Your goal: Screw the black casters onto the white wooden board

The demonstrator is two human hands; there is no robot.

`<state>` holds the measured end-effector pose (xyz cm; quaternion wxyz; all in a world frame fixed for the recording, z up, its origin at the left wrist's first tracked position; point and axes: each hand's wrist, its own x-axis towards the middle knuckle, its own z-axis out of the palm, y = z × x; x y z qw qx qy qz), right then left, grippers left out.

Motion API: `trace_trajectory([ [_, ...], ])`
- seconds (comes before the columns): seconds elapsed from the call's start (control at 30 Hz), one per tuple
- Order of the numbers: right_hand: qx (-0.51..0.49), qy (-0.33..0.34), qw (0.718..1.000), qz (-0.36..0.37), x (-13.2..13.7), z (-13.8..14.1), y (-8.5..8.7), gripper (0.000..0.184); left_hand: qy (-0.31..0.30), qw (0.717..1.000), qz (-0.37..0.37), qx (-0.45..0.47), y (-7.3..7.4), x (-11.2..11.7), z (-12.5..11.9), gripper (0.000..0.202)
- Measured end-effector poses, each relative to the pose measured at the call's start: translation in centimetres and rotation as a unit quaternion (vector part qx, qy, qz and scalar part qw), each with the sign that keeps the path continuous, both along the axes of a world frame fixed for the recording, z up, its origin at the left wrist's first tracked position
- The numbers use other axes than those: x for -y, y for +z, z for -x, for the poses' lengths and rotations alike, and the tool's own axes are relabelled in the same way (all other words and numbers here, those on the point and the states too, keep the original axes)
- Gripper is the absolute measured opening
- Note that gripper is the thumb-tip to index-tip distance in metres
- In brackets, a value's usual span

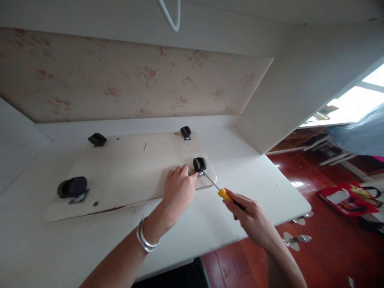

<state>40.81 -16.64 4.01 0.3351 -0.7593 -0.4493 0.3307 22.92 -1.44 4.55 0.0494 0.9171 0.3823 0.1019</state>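
A pale wooden board [129,172] lies upside down on a white desk [240,188], with a black caster wheel at each corner. My left hand [178,192] rests on the board, its fingers curled and pressing against the base of the near-right caster [199,164]. My right hand [250,218] grips a screwdriver with a yellow and black handle [225,195]. Its metal shaft points up and left, with the tip at the mounting plate of that same caster.
The other casters sit at the near left [72,187], far left [97,139] and far right [185,131]. Floral wallpaper [120,80] backs the desk alcove. Right of the desk, the red wood floor holds a red bag [348,198] and shiny scraps [295,239].
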Motion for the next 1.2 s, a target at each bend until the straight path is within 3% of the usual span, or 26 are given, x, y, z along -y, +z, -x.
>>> trace_trajectory([
  [0.8, -0.017, -0.034, 0.999, 0.030, 0.4, 0.8, 0.4, 0.070, -0.012, 1.000, 0.010, 0.015, 0.3, 2.5, 2.5, 0.048],
  [1.2, -0.006, -0.047, 0.999, 0.018, 0.9, 1.0, 0.3, 0.065, -0.014, 0.999, -0.004, 0.028, -0.3, 2.1, 1.3, 0.046],
])
